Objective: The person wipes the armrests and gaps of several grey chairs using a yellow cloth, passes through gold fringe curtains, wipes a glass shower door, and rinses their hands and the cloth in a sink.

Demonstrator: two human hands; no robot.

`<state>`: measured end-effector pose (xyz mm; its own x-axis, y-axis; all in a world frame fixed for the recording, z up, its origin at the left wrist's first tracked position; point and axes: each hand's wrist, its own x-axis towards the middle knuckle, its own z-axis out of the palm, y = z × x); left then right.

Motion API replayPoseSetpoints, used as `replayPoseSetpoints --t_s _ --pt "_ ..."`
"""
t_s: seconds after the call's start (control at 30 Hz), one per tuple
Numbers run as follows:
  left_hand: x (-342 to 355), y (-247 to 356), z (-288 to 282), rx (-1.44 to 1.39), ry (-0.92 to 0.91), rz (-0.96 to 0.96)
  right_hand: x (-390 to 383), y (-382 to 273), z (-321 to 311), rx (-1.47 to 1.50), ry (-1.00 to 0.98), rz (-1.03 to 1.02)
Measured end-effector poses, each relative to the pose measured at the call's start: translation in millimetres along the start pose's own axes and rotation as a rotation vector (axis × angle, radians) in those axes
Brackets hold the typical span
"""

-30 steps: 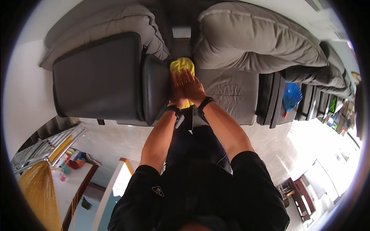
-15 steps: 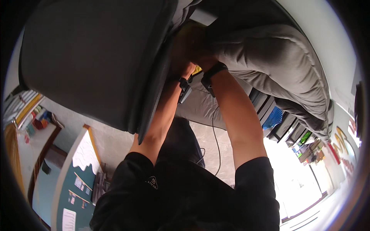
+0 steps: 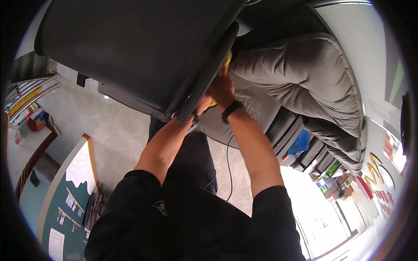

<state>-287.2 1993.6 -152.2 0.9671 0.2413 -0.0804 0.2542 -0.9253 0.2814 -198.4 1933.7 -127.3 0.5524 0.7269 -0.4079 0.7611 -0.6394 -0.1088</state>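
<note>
Yellow cloth: sits low beside the dark armrest, at the seat's left side, mostly covered by the hands. Two patches show, one beyond the right hand and one nearer the wrists. Line through them runs from lower left to upper right, roughly parallel to the armrest's near edge; I take this as the long axis, pointing away from the body. Ends hidden.

Grip: right hand lies over the cloth, back of hand up; fingertips out of sight, so cannot tell whether it clenches the fabric or only presses. Left hand is largely behind the armrest edge; grip cannot be told.

Edges: armrest closes in the left side tightly, its rim overlapping the left wrist. To the right, the grey seat gives room until the puffy cushion rises behind it.

Materials: armrest smooth, matt, leather-like, slab-shaped. Seat creased. Cushion soft, folded, seamed along its rim. Cloth looks soft. Floor pale grey, glossy, faintly veined.
</note>
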Motion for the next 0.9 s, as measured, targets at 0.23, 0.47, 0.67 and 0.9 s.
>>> replayPoseSetpoints --t_s 0.23,0.47,0.67,0.9 --pt "-118 -36 -62 -0.244 -0.268 0.033 -93 -85 1 0.085 -0.372 -0.021" --pt "-173 -53 -32 -0.227 -0.258 -0.028 -147 -150 17 -0.093 -0.521 -0.206" --pt "-206 -78 -34 -0.195 -0.319 0.141 -173 -177 60 0.35 -0.233 -0.254" --pt "-280 -121 -12 -0.534 -0.908 -0.009 -221 -190 146 0.766 -0.73 -0.163"
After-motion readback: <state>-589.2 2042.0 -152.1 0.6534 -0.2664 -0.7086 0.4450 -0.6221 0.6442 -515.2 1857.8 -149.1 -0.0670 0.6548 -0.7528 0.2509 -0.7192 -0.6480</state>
